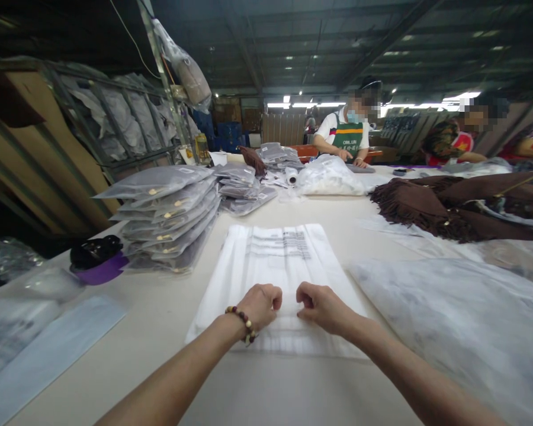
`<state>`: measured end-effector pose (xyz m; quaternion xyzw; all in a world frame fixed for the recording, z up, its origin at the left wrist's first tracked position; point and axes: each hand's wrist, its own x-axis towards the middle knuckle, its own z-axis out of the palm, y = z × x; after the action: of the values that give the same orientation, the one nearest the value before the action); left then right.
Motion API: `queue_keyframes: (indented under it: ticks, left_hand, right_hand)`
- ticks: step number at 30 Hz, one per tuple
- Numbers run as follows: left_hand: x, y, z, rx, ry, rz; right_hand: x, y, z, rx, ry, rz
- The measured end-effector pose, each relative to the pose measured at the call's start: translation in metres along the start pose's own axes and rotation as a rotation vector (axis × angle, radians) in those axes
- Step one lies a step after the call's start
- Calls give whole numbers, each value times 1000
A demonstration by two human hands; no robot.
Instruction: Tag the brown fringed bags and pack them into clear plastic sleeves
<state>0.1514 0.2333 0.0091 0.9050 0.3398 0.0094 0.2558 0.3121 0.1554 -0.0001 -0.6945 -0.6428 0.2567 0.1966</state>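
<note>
A stack of white translucent plastic bags point(275, 254) with dark print at its far end lies flat on the table in front of me. Over its near half, my left hand point(261, 302), a beaded bracelet at its wrist, has its fingers curled in a pinch at the top plastic bag. Opposite it, a short gap away, my right hand point(322, 305) is likewise curled, thumb and fingertips down at the same film. The film between the fingertips is thin and hard to make out.
Bagged grey garments point(169, 213) rise in a pile at left, beside a purple container point(100, 269). A large plastic bag point(453, 319) lies at right, with brown fringed cloth point(426, 204) beyond. Across the table point(160, 331), a co-worker in a green apron point(349, 136) handles cloth.
</note>
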Motion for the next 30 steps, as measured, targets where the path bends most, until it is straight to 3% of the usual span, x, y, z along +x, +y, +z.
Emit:
queue_keyframes:
  ticks: [8,18,30]
  left_hand:
    - [4,-1,-7,-93,-43,-88]
    - [10,-7,-10,-192,-133,-84]
    - [9,-26,-12,-375,-219,-110]
  right_hand:
    - [5,-7,1,-40,20,4]
    - [8,-9,1,65,-8,49]
    - [16,9,-1,401,-238,109]
